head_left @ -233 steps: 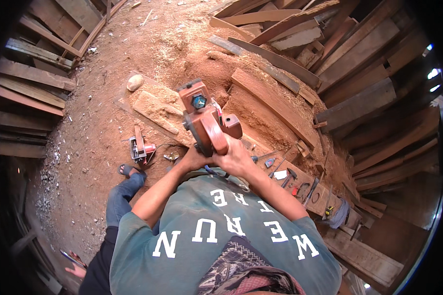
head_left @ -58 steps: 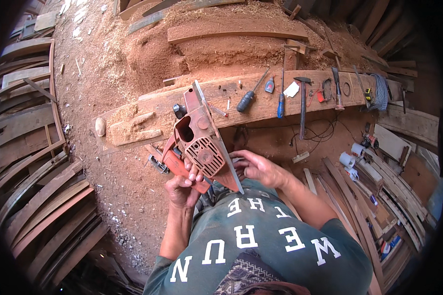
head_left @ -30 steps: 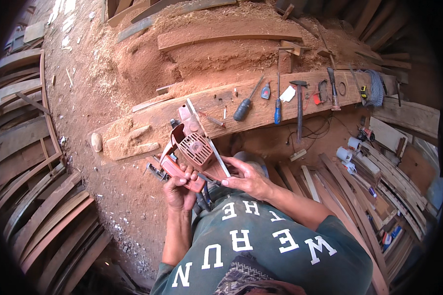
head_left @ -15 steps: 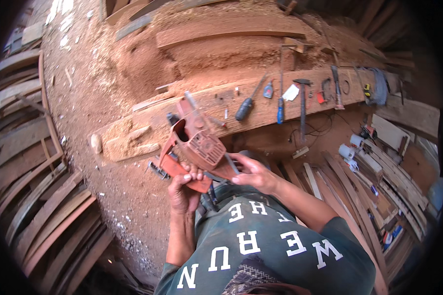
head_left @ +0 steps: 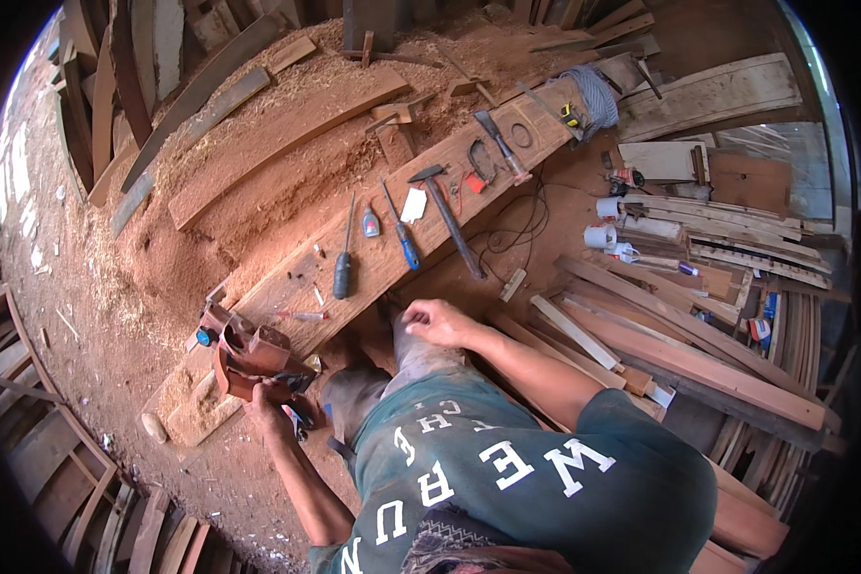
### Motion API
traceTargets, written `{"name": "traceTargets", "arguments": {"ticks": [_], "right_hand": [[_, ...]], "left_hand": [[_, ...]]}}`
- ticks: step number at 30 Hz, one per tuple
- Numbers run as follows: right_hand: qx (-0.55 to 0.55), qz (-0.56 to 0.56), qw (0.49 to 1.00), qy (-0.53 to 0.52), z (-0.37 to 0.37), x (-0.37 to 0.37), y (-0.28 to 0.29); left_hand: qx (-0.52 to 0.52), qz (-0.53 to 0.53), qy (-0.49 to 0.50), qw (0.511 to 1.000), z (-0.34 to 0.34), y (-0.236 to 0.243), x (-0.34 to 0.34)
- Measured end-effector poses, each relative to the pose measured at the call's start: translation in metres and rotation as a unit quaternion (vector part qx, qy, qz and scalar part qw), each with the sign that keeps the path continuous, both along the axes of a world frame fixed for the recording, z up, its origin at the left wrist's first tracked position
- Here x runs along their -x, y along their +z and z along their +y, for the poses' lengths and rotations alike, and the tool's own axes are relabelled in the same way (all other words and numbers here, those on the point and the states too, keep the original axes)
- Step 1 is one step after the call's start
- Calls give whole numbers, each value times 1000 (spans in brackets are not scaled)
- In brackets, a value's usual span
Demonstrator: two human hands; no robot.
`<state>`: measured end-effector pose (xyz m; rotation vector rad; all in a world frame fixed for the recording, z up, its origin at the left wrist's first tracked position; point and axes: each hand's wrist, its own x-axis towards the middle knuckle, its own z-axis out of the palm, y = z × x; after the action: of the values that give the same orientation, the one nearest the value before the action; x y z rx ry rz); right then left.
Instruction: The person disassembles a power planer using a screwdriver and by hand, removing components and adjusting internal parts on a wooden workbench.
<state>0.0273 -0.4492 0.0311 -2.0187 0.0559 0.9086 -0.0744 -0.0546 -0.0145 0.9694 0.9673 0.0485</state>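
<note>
A dusty orange-red power tool (head_left: 263,350) with a rounded housing and a blue knob is tilted at the near left end of the wooden bench plank (head_left: 301,277). My left hand (head_left: 264,406) is closed round its handle; whether the tool rests on the plank I cannot tell. My right hand (head_left: 435,322) is over my knee, away from the tool, its fingers curled in and their tips partly hidden. On the plank between the hands lie a dark-handled screwdriver (head_left: 342,273) and a small red-and-clear stick (head_left: 308,316).
Farther along the plank are a small blue bottle (head_left: 370,225), a blue-handled screwdriver (head_left: 408,247), white paper (head_left: 413,205), a hammer (head_left: 454,225), a chisel (head_left: 500,143) and a tape measure (head_left: 571,116). Sawdust heaps lie beyond. Stacked boards (head_left: 679,344) fill the right side.
My right hand has let go of the power tool and moved right, over my knee. My left hand has carried the tool left, toward the plank's end. The view has turned right.
</note>
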Motion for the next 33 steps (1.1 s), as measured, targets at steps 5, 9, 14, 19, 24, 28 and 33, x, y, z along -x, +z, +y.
{"name": "traceTargets", "arguments": {"ticks": [5, 9, 14, 19, 24, 28, 33], "right_hand": [[85, -189, 968, -139, -82, -58, -16], [220, -271, 926, -146, -143, -122, -45], [229, -298, 924, -65, -168, -182, -68], [207, -266, 941, -8, -166, -211, -77], [230, -208, 951, -3, -169, -221, -94], [227, -227, 947, -24, -175, -221, -107], [231, -220, 946, -62, -167, -222, -107]], "left_hand": [[44, -40, 51, 997, -14, -21, 3], [29, 0, 87, 996, -47, 8, 1], [9, -24, 114, 993, -94, 40, 0], [67, -59, 143, 986, -126, 45, -2], [85, -74, 195, 974, -135, 35, -13], [66, -69, 204, 974, -133, 41, -16], [66, -42, 206, 975, -121, 52, -19]]}}
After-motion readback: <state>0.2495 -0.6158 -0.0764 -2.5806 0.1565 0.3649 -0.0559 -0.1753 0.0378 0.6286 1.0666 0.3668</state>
